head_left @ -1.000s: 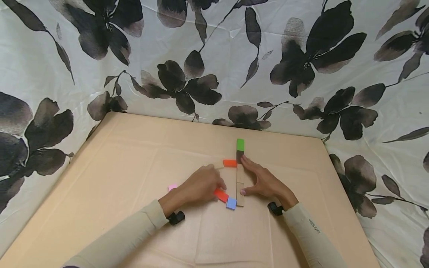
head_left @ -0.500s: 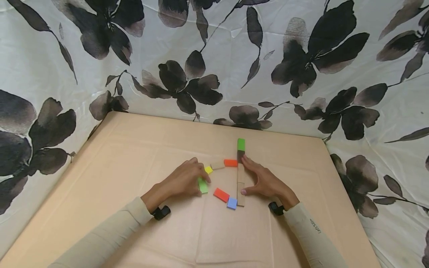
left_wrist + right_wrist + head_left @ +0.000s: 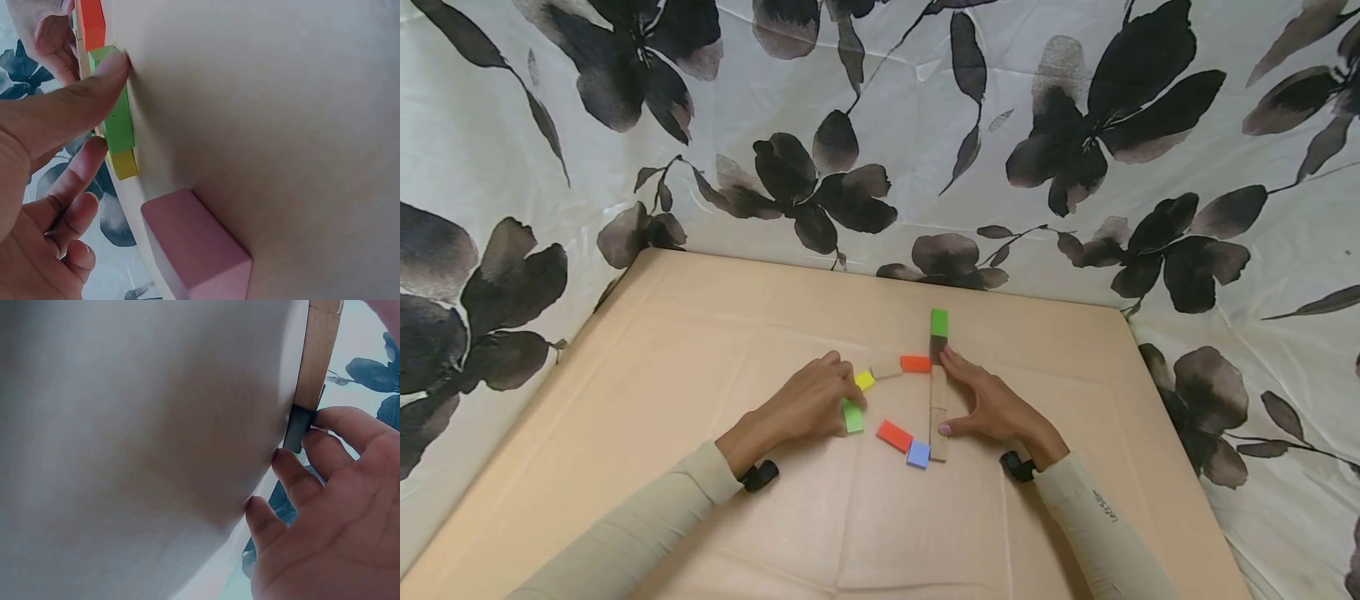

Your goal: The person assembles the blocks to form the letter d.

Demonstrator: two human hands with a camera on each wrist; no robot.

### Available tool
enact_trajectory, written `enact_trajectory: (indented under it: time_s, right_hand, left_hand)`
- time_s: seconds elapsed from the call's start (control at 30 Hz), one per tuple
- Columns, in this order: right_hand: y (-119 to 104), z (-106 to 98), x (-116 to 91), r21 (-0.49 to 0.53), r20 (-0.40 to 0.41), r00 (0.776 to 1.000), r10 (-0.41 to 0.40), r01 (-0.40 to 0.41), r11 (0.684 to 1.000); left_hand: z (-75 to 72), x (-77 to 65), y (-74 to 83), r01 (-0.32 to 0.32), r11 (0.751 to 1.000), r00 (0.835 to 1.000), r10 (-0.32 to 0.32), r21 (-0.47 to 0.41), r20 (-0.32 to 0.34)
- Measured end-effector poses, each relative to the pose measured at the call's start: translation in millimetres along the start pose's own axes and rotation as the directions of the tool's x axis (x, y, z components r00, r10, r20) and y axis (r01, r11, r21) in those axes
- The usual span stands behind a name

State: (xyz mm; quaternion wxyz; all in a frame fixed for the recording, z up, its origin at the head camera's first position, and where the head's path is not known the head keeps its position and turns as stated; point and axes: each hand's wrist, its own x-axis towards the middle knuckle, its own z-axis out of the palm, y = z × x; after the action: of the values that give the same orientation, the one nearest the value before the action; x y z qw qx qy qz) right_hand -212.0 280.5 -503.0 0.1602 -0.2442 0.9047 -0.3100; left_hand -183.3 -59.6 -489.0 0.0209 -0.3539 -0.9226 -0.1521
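Note:
My left hand pinches a light green block, thumb on its near side in the left wrist view. That block lies against a yellow block in a loose ring. Following the ring round are a plain wooden block, a red block, an upright line of wooden blocks, a blue block and another red block. A gap separates this red block from the green one. My right hand rests its fingertips along the line's right side, near a dark block.
A bright green block tops the line at the far end. In the left wrist view a pink block stands near my left hand; the head view hides it. Behind the tan table hangs a flowered cloth.
My left hand has moved left, off the lower red block, to the light green block. The yellow and green blocks have come into sight. My right hand stays in place.

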Motion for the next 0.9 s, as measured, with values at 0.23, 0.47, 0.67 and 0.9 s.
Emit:
enact_trajectory:
  time_s: [0.23, 0.47, 0.67, 0.9]
  right_hand:
    - [0.0, -0.5, 0.3, 0.000, -0.002, 1.000, 0.002, -0.002, 1.000]
    - [0.1, -0.3, -1.0, 0.007, 0.001, 1.000, 0.001, -0.001, 1.000]
    - [-0.2, 1.3, -1.4, 0.001, 0.000, 1.000, 0.004, -0.004, 1.000]
    - [-0.7, 2.7, -1.3, -0.001, -0.004, 1.000, 0.006, -0.006, 1.000]
  left_hand:
    - [4.5, 4.4, -0.1, -0.024, 0.999, 1.000, 0.024, 0.024, -0.008]
    - [5.3, 13.2, 3.2, -0.035, 0.999, 0.999, 0.035, 0.029, -0.018]
    - [6.5, 17.2, 2.9, -0.052, 0.999, 0.998, 0.053, 0.015, -0.027]
    - [8.5, 17.9, 2.2, -0.055, 0.998, 0.998, 0.055, 0.020, -0.028]
